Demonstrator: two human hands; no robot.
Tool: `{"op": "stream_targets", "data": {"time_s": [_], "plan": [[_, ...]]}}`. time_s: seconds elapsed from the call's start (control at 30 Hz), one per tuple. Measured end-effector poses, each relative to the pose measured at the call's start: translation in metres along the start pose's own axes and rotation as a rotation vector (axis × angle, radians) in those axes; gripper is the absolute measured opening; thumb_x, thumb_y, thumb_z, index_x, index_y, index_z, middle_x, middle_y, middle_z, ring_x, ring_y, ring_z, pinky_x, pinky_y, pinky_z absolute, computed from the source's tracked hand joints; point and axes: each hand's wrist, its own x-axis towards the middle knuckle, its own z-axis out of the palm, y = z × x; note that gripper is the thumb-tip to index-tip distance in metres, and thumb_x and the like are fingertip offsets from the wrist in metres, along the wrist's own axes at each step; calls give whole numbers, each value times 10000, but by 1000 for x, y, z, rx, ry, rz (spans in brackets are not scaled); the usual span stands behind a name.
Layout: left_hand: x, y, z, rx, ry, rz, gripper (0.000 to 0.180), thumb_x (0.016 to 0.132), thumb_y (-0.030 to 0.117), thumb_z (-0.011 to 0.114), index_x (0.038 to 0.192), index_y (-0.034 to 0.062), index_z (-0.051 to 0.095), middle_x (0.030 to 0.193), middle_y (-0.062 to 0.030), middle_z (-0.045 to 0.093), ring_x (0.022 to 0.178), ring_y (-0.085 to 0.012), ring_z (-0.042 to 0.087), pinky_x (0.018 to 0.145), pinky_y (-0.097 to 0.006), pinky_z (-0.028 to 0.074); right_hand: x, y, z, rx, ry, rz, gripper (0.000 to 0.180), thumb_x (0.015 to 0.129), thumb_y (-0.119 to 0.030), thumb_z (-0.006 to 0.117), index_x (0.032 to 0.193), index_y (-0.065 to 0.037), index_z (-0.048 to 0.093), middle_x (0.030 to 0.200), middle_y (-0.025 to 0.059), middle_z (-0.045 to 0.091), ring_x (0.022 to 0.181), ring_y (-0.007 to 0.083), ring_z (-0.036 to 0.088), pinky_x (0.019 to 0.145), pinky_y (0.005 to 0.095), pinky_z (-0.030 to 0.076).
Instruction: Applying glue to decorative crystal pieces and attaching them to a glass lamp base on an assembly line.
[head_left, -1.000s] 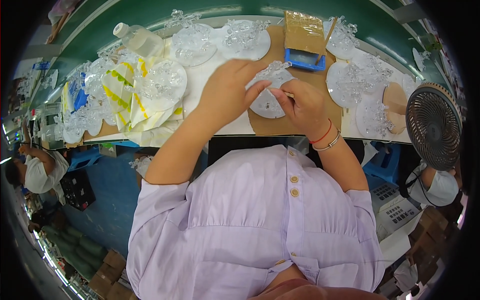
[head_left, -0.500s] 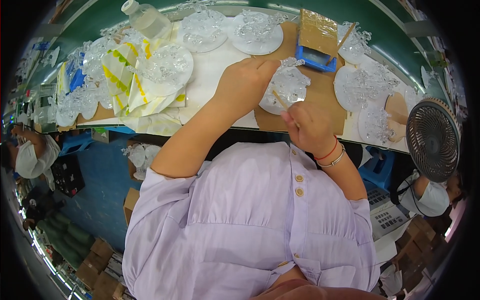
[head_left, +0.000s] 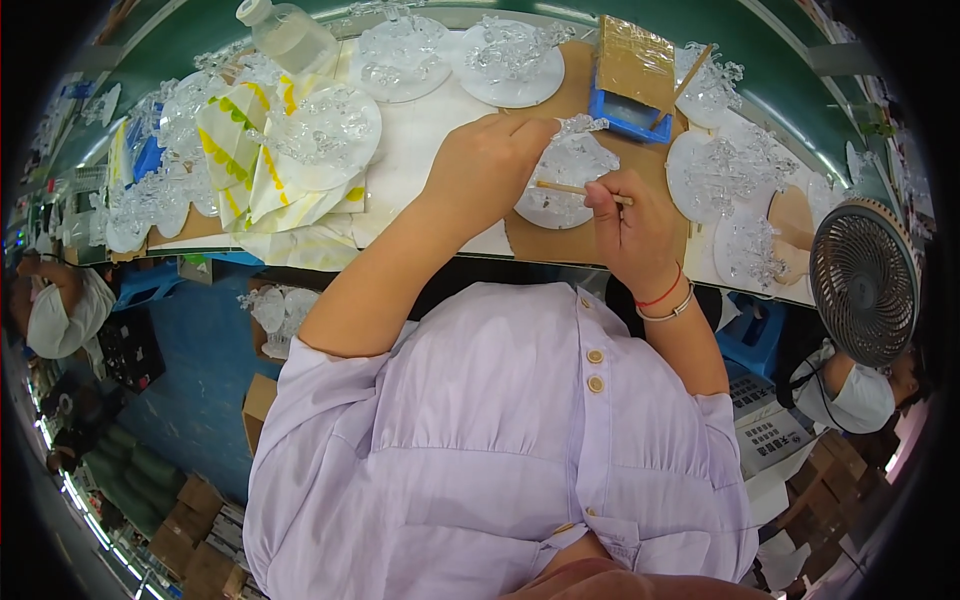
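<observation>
My right hand (head_left: 635, 220) is closed round a thin wooden stick (head_left: 562, 187), its tip pointing left over a white round disc (head_left: 560, 208). Small clear pieces lie on this disc, which rests on brown cardboard in front of me. Above the disc's upper edge, my left hand (head_left: 490, 165) pinches a clear plastic piece (head_left: 585, 125) that juts out to the right of the fingertips. The thumb side of the left hand is hidden from view.
Behind the disc stands a blue tray (head_left: 630, 122) with a cardboard flap (head_left: 636, 60) and a stick leaning in it. More white discs with clear parts surround it. A bottle (head_left: 290, 38), yellow-patterned cloth (head_left: 240, 160) and black fan (head_left: 865, 282) are also there. Other people sit at both sides.
My right hand has shifted slightly right and turned, so the stick now lies nearly level instead of steeply slanted. My left hand has barely moved, keeping its pinch on the clear piece.
</observation>
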Motion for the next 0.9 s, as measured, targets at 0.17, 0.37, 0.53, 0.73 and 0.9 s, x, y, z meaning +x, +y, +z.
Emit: {"op": "stream_targets", "data": {"time_s": [0.17,0.37,0.53,0.73,0.9], "plan": [[4,3,1,8,47,-17,148,815,86,684,960,82,658,755,-75,670,700,-246,645,593,-349,508,-4,1,1,2,48,61,149,899,-120,663,830,-26,570,691,88,607,551,199,573,509,279,433],[2,1,1,8,75,-5,147,812,86,691,957,85,664,751,-74,670,696,-240,645,593,-343,509,-9,-5,-6,-120,71,-31,136,885,-91,670,842,-28,557,683,95,597,543,237,561,501,299,424],[3,1,-1,17,70,-4,149,806,81,696,952,83,672,752,-67,671,690,-234,643,593,-336,509,-24,-8,-16,-124,16,8,107,905,-74,632,866,-21,548,696,95,610,552,236,573,510,301,434],[2,2,-1,22,9,19,291,742,24,628,1031,57,635,858,-69,672,778,-234,648,655,-332,525,-40,-1,-15,124,116,328,107,915,-94,627,867,-21,566,715,86,636,564,176,588,524,267,450],[3,2,1,28,36,24,217,774,47,664,990,66,653,824,-73,676,752,-236,653,628,-333,521,-25,0,-20,-138,99,20,144,898,-109,660,824,-16,579,662,80,627,532,174,582,513,260,442]]}}
